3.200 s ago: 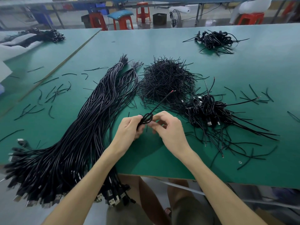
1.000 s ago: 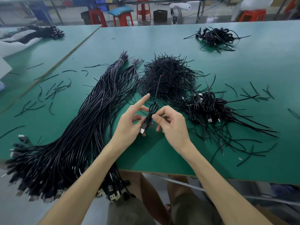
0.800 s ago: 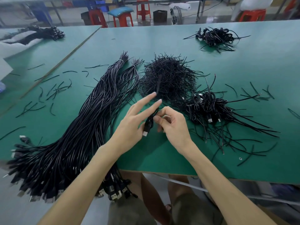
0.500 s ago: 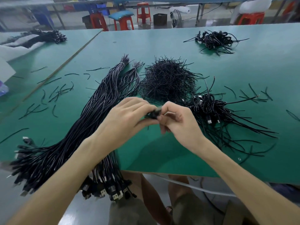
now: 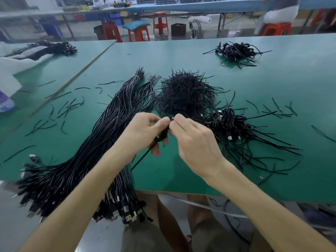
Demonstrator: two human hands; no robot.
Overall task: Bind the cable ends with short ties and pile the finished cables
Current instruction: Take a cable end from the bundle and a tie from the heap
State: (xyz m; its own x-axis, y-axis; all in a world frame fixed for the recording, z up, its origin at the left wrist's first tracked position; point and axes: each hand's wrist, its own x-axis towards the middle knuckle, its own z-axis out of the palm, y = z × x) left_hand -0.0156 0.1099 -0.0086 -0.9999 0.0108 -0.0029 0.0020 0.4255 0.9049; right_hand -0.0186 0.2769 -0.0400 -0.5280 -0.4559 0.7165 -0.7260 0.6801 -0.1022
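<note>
Hands meet low over the green work table [image 5: 272, 79], near its front edge: left hand [image 5: 143, 131] & right hand [image 5: 196, 142] both pinch one small coiled black cable [image 5: 164, 133] btwn curled fingertips, its loose tail hanging toward the person. Approx 1 s ago the left fingers were straight and the tail pointed away, so prob. the tie is now being twisted shut. Finished pile of coiled black cables [image 5: 234, 124] lies just right; heap of short black ties [image 5: 185, 93] just beyond.

held cable [image 5: 164, 134]: coil mostly covered by the fingers of the left hand [image 5: 143, 130] and right hand [image 5: 197, 142]; any tie on it too small to tell
long cable bundle [image 5: 81, 164]: plug ends at lower left blurred
seated person [image 5: 280, 15]: blurred, cut off by the top edge
</note>
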